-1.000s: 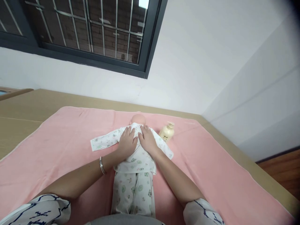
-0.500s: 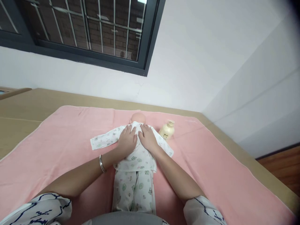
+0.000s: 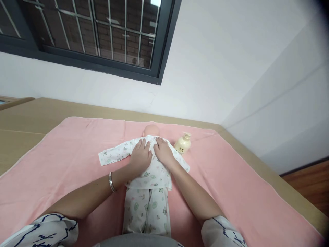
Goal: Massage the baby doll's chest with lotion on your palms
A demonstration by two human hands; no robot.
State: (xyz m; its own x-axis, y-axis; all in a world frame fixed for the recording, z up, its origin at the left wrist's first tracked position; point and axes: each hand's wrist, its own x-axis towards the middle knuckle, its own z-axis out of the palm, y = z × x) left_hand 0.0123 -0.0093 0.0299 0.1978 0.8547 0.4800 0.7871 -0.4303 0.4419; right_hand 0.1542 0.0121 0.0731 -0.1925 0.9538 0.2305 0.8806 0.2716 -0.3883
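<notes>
A baby doll (image 3: 151, 130) lies on a pink cloth (image 3: 84, 144), dressed in a white printed top (image 3: 154, 176) and matching trousers (image 3: 156, 209). Its head points away from me, and its sleeves spread out to both sides. My left hand (image 3: 140, 156) rests flat on the left of the upper top, fingers stretched out. On the right of the upper top lies my right hand (image 3: 163, 151), also flat and open. Neither hand grips anything. Just beyond the doll's right-side sleeve stands a pale yellow pump bottle (image 3: 183, 144).
The pink cloth covers a tan tabletop (image 3: 59, 107) that meets a white wall (image 3: 200, 68). Above is a dark-framed window (image 3: 102, 63) with bars. A brown wooden panel (image 3: 311, 183) shows at the lower right.
My hands have shifted very slightly on the doll's top, the right one a little to the right. The doll and bottle stay in place.
</notes>
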